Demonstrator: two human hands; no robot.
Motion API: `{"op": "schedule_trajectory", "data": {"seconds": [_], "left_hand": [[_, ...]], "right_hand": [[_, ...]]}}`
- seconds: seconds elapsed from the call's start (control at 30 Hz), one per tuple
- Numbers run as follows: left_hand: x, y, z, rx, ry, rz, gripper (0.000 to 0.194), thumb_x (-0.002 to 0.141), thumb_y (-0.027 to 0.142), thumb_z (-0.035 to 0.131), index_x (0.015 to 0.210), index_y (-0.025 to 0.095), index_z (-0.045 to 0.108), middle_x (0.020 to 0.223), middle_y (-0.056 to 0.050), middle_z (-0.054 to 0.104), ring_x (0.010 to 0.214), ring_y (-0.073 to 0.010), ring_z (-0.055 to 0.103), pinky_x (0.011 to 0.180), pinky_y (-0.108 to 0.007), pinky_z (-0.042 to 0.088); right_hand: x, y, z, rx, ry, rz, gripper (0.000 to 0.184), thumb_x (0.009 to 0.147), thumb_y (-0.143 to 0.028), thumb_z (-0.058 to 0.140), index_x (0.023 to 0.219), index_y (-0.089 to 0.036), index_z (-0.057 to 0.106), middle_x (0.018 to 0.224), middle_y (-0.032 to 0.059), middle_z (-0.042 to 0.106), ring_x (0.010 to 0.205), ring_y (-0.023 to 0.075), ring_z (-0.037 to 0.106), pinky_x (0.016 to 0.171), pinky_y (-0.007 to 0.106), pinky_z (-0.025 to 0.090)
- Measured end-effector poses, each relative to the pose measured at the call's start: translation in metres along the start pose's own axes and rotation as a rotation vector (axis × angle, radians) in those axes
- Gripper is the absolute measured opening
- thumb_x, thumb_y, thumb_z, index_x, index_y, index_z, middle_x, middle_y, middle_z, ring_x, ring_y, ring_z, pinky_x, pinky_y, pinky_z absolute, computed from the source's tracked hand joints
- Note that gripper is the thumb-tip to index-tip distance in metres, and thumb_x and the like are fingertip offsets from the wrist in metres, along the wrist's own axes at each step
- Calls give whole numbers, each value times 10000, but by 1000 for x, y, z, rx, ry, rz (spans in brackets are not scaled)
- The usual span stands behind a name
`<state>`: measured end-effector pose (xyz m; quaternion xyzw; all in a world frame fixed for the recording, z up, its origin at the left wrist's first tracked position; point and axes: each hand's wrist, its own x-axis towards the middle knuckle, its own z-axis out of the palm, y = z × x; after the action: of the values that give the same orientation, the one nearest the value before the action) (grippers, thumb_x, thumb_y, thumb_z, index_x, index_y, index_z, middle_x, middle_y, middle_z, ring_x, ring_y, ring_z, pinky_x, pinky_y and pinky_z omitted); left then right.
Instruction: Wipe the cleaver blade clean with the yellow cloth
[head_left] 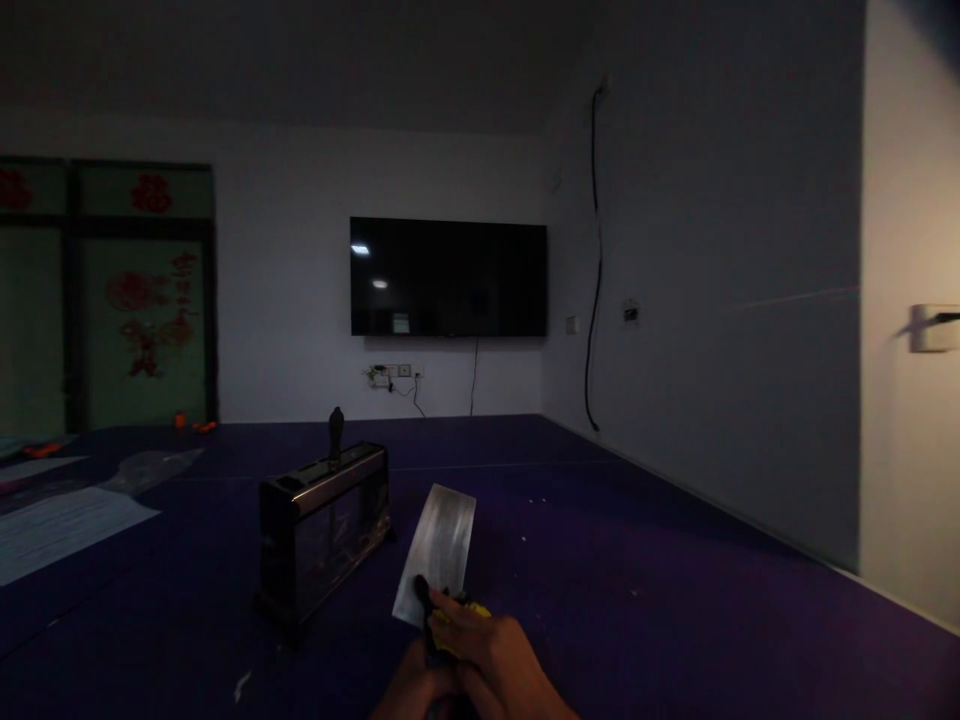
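At the bottom middle, my right hand (495, 645) is closed on a black and yellow tool (450, 620) whose kind I cannot make out. My left hand (420, 680) is closed round the dark lower part of it, partly covered by the right. Just beyond the hands is a brushed metal plate (442, 535), its lower edge reaching behind the tool. Whether the tool grips the plate is too dark to tell. To the left stands a black box-like device (330, 530) with a clear side panel, a shiny top edge and an upright black knob.
The purple tabletop (585, 600) carries small white scraps. Paper sheets (67, 525), clear plastic (154, 468) and orange items (43, 450) lie at left. A television (448, 277) hangs on the far wall; a black cable (596, 260) runs down the right wall.
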<state>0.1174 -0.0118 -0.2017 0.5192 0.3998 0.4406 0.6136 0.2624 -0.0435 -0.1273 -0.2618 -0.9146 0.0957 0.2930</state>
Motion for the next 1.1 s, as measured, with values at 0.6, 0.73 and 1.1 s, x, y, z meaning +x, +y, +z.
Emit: {"op": "schedule_trajectory", "data": {"seconds": [0.6,0.73,1.1], "left_hand": [[-1,4,1,142,-100,-40,293,545,357,717,652,127,570,476,22,499,438,-88,409,449,-224,266],[5,-7,-2,152,39,-155,284,540,258,706,726,161,515,452,54,496,384,-85,394,431,-214,255],[3,-3,-4,140,33,-244,375,503,205,747,762,179,476,558,49,542,430,-85,443,459,-218,286]], "right_hand": [[-2,21,13,-159,161,76,429,827,-109,397,1219,-203,546,1326,52,462,1104,158,548,898,242,454],[-4,32,14,-184,224,129,483,797,-63,391,1235,-212,530,1340,48,442,1081,163,564,873,247,477],[-11,54,12,-238,400,229,551,751,0,371,1208,-251,548,1331,19,467,1098,158,549,860,255,493]]}}
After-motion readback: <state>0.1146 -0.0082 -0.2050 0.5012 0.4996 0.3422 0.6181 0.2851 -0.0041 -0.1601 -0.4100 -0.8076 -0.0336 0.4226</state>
